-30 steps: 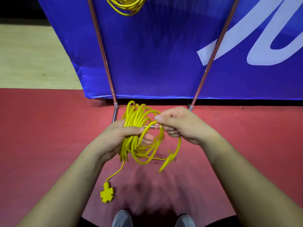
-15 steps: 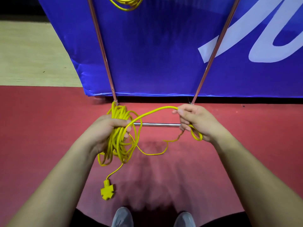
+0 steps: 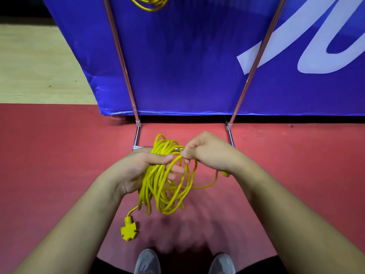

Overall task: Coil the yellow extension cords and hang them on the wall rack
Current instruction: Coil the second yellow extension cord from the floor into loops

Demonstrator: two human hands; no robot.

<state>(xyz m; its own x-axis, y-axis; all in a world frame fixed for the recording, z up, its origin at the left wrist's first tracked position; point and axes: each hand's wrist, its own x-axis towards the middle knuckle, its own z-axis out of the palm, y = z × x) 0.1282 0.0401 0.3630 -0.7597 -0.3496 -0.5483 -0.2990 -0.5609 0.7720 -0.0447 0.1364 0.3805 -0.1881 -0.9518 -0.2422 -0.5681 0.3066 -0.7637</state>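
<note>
R hand [image 3: 209, 153] is back at the yellow cord coil [image 3: 158, 190], thumb + finger pinching one strand; half a sec ago it was out wide. So 1 more loop goes on. L hand [image 3: 136, 171] curls round the coil, above the red floor [image 3: 59, 155]. Little loose cord left, I think.

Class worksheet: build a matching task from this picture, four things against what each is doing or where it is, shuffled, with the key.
1 left hand
2 right hand
3 socket block
4 second cord

A at the top edge, before the blue banner
B pinches one strand
C below the coil, at the cord's end
D grips the coil

Pairs: 1-D, 2-B, 3-C, 4-A
</note>
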